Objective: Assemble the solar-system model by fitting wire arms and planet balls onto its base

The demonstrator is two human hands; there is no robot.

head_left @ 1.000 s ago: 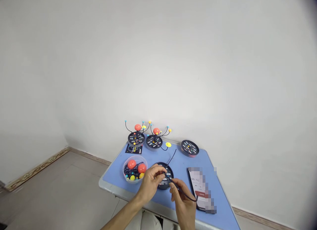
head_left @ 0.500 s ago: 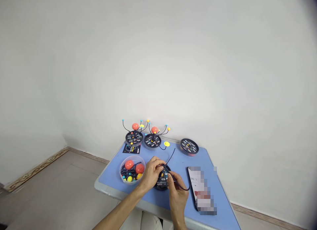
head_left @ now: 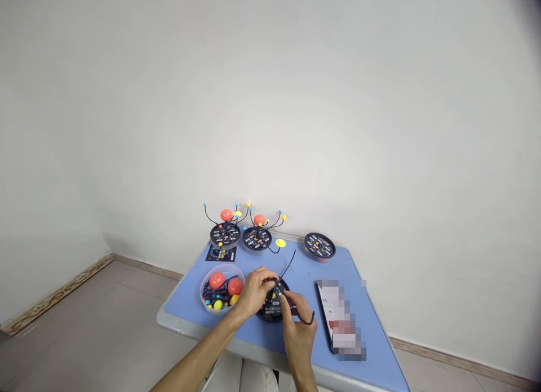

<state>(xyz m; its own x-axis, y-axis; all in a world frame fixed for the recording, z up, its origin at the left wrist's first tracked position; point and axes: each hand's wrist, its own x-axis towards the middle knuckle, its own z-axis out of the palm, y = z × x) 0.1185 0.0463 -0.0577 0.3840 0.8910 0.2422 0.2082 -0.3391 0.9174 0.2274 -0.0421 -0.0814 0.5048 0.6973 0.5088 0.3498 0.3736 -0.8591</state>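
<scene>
Wire arm [head_left: 289,263], thin, black and curved, runs across the black base disc [head_left: 270,314], which lies flat near the front edge of the blue tabletop [head_left: 190,308]. Its far tip points to 1 o'clock and its near end loops out toward 4 o'clock.

In the head view, the right hand [head_left: 298,334] pinches the wire between thumb and fingertips just beside the disc's centre. The left hand [head_left: 253,290] is curled over the disc from 9 o'clock, gripping it at the hub.

By the look of it, the wire's end is being seated at the hub. That calls for a steady disc and fine aiming of a springy, slender piece.

From the disc:
- At 9 o'clock, a clear bowl [head_left: 203,284] holds orange, yellow and blue balls and more wires.
- At 11 and 12 o'clock, two assembled models [head_left: 225,227] stand by the wall.
- At 1 o'clock lies a bare disc [head_left: 320,246].
- At 3 o'clock lies a phone [head_left: 340,319].

A plain white wall rises behind, and a tiled floor with patterned skirting shows to the left.
</scene>
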